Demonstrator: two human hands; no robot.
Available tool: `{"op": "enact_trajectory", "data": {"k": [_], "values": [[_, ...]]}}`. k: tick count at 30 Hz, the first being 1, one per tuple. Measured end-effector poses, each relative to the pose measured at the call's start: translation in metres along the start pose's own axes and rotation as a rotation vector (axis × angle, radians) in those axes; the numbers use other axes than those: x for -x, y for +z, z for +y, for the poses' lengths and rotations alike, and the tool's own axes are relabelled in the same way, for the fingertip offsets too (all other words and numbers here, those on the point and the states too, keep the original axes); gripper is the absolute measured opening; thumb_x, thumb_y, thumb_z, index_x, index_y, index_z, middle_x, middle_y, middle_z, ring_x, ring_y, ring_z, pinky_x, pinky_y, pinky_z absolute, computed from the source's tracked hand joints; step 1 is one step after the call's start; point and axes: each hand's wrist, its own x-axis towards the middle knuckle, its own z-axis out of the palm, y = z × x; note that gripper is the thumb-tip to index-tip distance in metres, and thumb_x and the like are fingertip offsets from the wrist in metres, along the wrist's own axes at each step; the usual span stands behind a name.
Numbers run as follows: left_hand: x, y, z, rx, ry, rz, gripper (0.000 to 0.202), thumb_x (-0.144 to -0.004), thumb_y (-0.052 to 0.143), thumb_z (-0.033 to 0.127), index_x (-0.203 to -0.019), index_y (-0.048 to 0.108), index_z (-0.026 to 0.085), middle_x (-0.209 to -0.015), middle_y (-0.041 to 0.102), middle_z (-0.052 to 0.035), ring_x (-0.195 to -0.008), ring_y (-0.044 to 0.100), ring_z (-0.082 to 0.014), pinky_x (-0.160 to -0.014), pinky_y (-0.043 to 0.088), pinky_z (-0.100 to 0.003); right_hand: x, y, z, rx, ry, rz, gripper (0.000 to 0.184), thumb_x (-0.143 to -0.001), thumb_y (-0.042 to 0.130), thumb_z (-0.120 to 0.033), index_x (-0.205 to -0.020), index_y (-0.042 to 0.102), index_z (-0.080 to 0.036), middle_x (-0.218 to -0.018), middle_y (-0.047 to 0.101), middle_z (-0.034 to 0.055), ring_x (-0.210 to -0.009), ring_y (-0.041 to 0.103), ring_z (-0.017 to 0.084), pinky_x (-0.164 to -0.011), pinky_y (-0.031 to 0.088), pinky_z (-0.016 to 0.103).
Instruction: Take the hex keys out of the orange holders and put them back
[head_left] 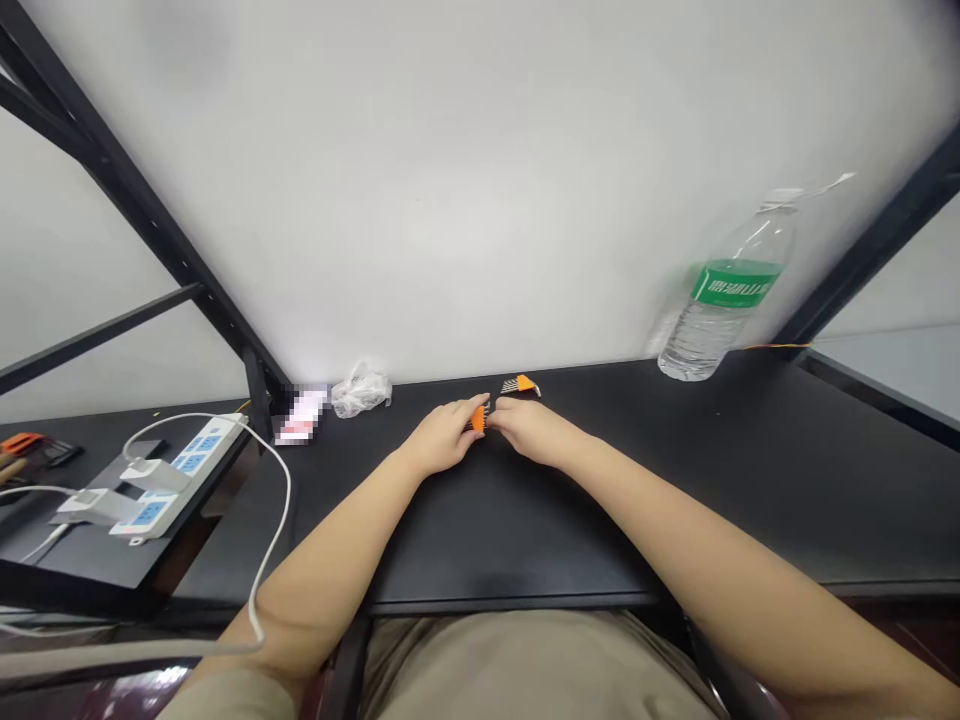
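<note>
My left hand [444,435] is closed around an orange holder of a hex key set [478,418], with thumb and fingers on its left side. Small metal key ends stick out of the holder's right side. There the fingers of my right hand [529,428] are bent together, pinching at the key ends; which key they touch is hidden. A second hex key set [523,385], also in an orange holder, lies on the black table just behind my right hand, near the wall.
A clear plastic bottle [724,290] with a green label stands against the wall at right. Left of my hands lie a crumpled plastic bag [361,389] and a blurred-out card [303,415]. A power strip [184,475] and a looping white cable [288,490] are farther left.
</note>
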Motion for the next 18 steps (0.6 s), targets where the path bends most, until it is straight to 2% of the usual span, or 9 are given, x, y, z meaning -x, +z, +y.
{"op": "enact_trajectory", "data": {"k": [2, 5, 8, 12, 18], "values": [[0.001, 0.001, 0.001, 0.024, 0.018, -0.006, 0.064, -0.097, 0.058, 0.025, -0.156, 0.034, 0.026, -0.144, 0.057, -0.0114, -0.13, 0.057, -0.0283, -0.111, 0.047, -0.049, -0.003, 0.005, -0.002, -0.077, -0.002, 0.027, 0.023, -0.096, 0.049, -0.01, -0.101, 0.07, -0.018, -0.099, 0.067, 0.007, -0.086, 0.06, 0.018, -0.077, 0.045, 0.029], [0.002, 0.002, -0.001, 0.055, -0.02, 0.014, 0.061, -0.098, 0.056, 0.027, -0.156, 0.035, 0.027, -0.142, 0.058, -0.0112, -0.126, 0.059, -0.0273, -0.108, 0.05, -0.048, -0.006, 0.01, -0.003, -0.158, 0.128, 0.088, 0.014, -0.096, 0.054, -0.016, -0.094, 0.067, -0.017, -0.089, 0.069, 0.0037, -0.077, 0.06, 0.016, -0.073, 0.045, 0.028], [0.003, 0.001, -0.004, 0.062, -0.058, 0.058, 0.058, -0.1, 0.053, 0.029, -0.155, 0.036, 0.027, -0.142, 0.058, -0.011, -0.127, 0.059, -0.027, -0.109, 0.049, -0.048, -0.006, 0.013, 0.0, -0.175, 0.221, 0.114, 0.017, -0.099, 0.055, -0.025, -0.089, 0.067, -0.018, -0.081, 0.07, 0.0027, -0.072, 0.06, 0.016, -0.071, 0.044, 0.028], [0.003, 0.0, -0.005, 0.053, -0.028, 0.053, 0.056, -0.099, 0.055, 0.028, -0.153, 0.04, 0.027, -0.141, 0.058, -0.0106, -0.127, 0.059, -0.0265, -0.109, 0.049, -0.047, -0.007, 0.019, 0.005, -0.109, 0.154, 0.104, 0.021, -0.1, 0.054, -0.024, -0.089, 0.071, -0.018, -0.088, 0.073, 0.0052, -0.08, 0.064, 0.018, -0.076, 0.045, 0.029], [-0.001, -0.001, -0.006, 0.008, -0.034, -0.007, 0.049, -0.1, 0.053, 0.027, -0.148, 0.046, 0.026, -0.14, 0.06, -0.0099, -0.126, 0.059, -0.0267, -0.107, 0.049, -0.046, -0.008, 0.021, 0.009, -0.078, 0.082, 0.009, 0.025, -0.101, 0.048, -0.019, -0.099, 0.073, -0.019, -0.1, 0.074, 0.007, -0.091, 0.067, 0.02, -0.084, 0.048, 0.031]]}}
